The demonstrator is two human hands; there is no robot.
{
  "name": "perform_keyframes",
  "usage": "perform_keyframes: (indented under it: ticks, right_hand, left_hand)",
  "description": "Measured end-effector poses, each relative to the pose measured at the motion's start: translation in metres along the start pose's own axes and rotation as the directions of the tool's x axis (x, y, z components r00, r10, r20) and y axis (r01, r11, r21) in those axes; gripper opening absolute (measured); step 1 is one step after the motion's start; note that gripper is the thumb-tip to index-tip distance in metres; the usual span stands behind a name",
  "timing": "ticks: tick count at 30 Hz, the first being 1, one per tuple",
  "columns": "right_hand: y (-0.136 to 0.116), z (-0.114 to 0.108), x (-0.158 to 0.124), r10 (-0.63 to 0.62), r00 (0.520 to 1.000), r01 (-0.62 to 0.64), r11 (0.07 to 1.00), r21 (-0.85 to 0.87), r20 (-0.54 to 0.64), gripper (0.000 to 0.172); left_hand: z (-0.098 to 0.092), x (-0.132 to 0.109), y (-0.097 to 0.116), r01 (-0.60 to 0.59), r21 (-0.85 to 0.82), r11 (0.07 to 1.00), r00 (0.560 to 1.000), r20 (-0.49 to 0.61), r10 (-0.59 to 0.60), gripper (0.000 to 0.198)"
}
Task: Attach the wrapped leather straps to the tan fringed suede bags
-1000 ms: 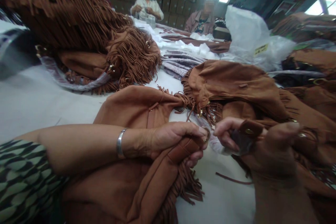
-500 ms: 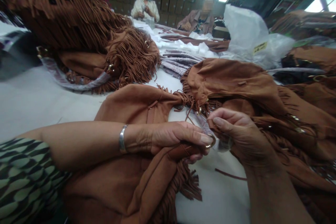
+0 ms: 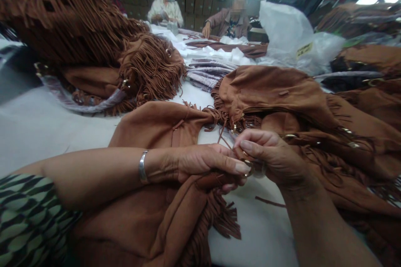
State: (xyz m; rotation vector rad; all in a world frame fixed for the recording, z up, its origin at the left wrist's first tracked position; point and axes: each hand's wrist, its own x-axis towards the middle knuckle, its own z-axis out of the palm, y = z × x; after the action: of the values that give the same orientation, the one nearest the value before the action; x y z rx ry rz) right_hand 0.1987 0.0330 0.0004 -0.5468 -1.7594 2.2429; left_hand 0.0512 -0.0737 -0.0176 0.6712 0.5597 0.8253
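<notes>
A brown suede fringed bag [image 3: 150, 127] lies in front of me, its near side running under my left forearm. My left hand [image 3: 209, 164] is closed on a gold metal ring [image 3: 247, 169] at the bag's tab, thumb on top. Against that ring, my right hand [image 3: 266, 152] pinches the brown end of a strap [image 3: 240, 153]. Clear plastic on the strap shows below the right fingers. How far the strap end passes through the ring is hidden by the fingers. Fringe [image 3: 227, 219] hangs from the bag's side below my left hand.
More brown bags [image 3: 275, 91] are piled at the right, and a tall fringed heap [image 3: 94, 25] stands at the left. Plastic-wrapped straps [image 3: 209, 73] and a white plastic bag [image 3: 285, 25] lie further back. Two people [image 3: 166, 10] sit across the table [image 3: 250, 233]; part of another shows behind the heap.
My right hand has moved left, bringing the strap end up to the ring in my left hand. The view has shifted slightly. One person across the table has stretched out an arm.
</notes>
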Motion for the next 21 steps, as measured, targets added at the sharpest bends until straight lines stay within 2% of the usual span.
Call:
perform_keyframes:
  ticks: [6,13,16,21]
  right_hand:
    - [0.002,-0.003,0.001,-0.006,1.000,0.006,1.000,-0.012,-0.007,0.019]
    - [0.001,-0.004,-0.001,-0.048,0.999,0.048,0.999,-0.019,0.008,0.016]
    - [-0.003,-0.005,-0.006,-0.090,0.996,0.091,0.993,-0.074,0.006,0.012]
    - [-0.009,-0.011,-0.018,-0.171,0.982,0.152,0.967,-0.206,-0.079,0.016]
  left_hand:
    - [0.002,-0.001,0.001,0.027,0.027,0.999,1.000,0.000,-0.027,0.030]
    - [0.001,-0.002,-0.001,-0.014,0.002,1.000,1.000,-0.006,0.014,0.028]
    - [0.000,-0.003,-0.001,0.012,0.023,1.000,1.000,-0.007,-0.012,0.028]
    - [-0.001,-0.003,-0.001,0.031,0.020,0.999,1.000,-0.001,-0.031,0.030]
